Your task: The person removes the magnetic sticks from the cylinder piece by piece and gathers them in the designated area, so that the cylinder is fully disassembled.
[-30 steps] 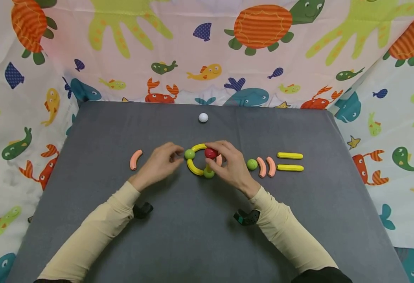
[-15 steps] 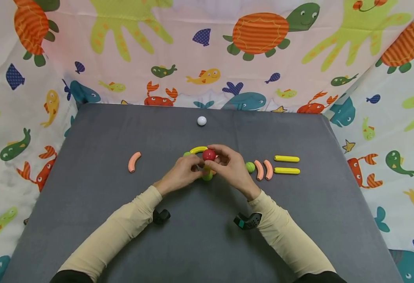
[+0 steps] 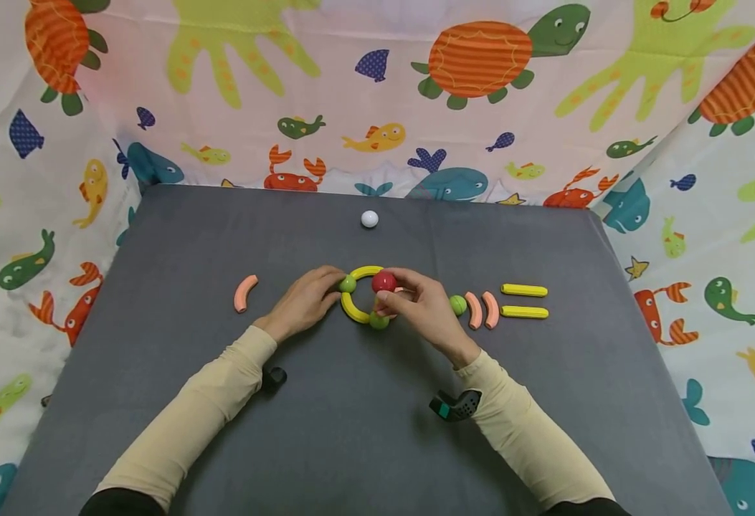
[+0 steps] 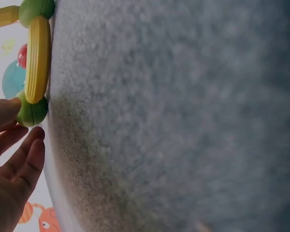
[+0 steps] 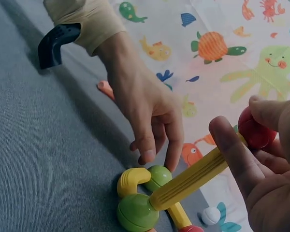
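My right hand [image 3: 425, 304] holds a red ball [image 3: 384, 281] between thumb and fingers. In the right wrist view this red ball [image 5: 256, 128] sits on the upper end of a straight yellow stick [image 5: 193, 178], which slants up from a glossy green ball [image 5: 137, 212]. Curved yellow rods [image 3: 354, 308] and balls form a ring flat on the table. At the ring's left, my left hand [image 3: 302, 301] pinches another green ball [image 3: 348, 284]; the left wrist view has its fingertips right at that green ball [image 4: 33, 113]. My right hand hides the ring's right side.
A white ball [image 3: 369, 219] lies at the back of the grey table [image 3: 325, 430]. Left lies one curved pink rod [image 3: 244, 294]. To the right are a green ball [image 3: 457, 304], two curved pink rods [image 3: 491, 310] and two straight yellow sticks [image 3: 524, 312]. A patterned cloth [image 3: 235, 129] surrounds the table.
My left hand first moved right toward the stick by the red ball, then drew back left to the ring's left green ball. My right hand has kept hold of the red ball.
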Demonstrator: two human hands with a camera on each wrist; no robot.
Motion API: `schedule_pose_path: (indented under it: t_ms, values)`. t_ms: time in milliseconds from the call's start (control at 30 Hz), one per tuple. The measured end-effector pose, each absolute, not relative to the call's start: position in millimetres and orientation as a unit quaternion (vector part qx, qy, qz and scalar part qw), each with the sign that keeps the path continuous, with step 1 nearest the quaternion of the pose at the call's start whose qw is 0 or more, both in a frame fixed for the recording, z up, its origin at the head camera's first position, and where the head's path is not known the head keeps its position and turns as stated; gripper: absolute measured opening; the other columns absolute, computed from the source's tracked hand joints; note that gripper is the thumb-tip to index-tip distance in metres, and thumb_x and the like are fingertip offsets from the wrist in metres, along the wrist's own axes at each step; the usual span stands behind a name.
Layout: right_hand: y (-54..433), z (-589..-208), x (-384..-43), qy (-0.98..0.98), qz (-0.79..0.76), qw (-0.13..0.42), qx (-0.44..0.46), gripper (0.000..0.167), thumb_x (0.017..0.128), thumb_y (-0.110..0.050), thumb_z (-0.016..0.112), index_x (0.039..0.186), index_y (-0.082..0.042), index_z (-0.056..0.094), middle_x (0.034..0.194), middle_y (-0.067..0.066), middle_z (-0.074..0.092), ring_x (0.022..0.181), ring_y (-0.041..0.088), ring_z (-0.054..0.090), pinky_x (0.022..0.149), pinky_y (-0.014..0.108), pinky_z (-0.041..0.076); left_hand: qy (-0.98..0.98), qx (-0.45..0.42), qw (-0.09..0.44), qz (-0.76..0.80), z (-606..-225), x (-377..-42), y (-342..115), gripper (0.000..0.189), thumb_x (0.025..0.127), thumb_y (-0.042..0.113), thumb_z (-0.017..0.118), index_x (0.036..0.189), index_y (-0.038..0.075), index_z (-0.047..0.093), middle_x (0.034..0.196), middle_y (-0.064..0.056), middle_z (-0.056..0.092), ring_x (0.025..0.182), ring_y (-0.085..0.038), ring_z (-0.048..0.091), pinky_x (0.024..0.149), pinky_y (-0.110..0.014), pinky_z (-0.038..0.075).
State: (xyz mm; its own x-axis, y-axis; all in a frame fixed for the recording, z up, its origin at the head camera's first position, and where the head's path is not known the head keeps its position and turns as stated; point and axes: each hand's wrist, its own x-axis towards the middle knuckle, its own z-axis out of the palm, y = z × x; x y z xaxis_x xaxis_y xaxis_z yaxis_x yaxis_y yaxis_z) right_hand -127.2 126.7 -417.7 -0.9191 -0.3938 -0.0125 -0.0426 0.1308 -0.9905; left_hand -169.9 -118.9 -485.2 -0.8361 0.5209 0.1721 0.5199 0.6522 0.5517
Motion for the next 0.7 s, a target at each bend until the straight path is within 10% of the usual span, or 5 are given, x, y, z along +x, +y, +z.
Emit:
schedule_pose_path:
  t_ms: [467,700]
  values:
    - [124.5,-407.9,-124.4,0.745,-0.635,0.120,-0.168,0.040,0.096,-0.015,0.062,0.134,-0.006,0.052,0.110,0.022,0.066,0.081,0.036,0.073,0.069,0.039,0.060,0.912,0.279,0.007,0.302,-481.5,-172.6,-115.9,0.030,0.094,0.012,0.064,0.123,0.002,0.062,0.124,-0.012,0.064,0.112,-0.028,0.061,0.099,-0.044,0.048]
    - [142.9,-414.9,-157.0,0.758,-0.651,0.040,-0.023,0.040,0.095,-0.024,0.065,0.129,-0.003,0.059,0.090,0.012,0.067,0.063,0.015,0.064,0.063,0.033,0.057,0.911,0.283,0.002,0.301,-482.3,-170.5,-117.1,0.028,0.094,0.012,0.065,0.120,0.003,0.063,0.121,-0.012,0.064,0.109,-0.028,0.062,0.096,-0.043,0.050]
